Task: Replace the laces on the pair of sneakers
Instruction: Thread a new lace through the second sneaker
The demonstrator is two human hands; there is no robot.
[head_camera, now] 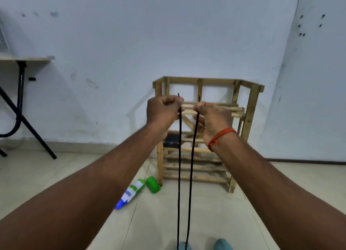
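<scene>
Black lace [179,156] hangs in two long lines from both raised hands toward the floor. The left hand [162,112] pinches one end tight. The right hand [213,117] pinches the other end. Behind them stands a wooden rack [249,109]. A green bottle [153,184] lies on the tiles.
</scene>
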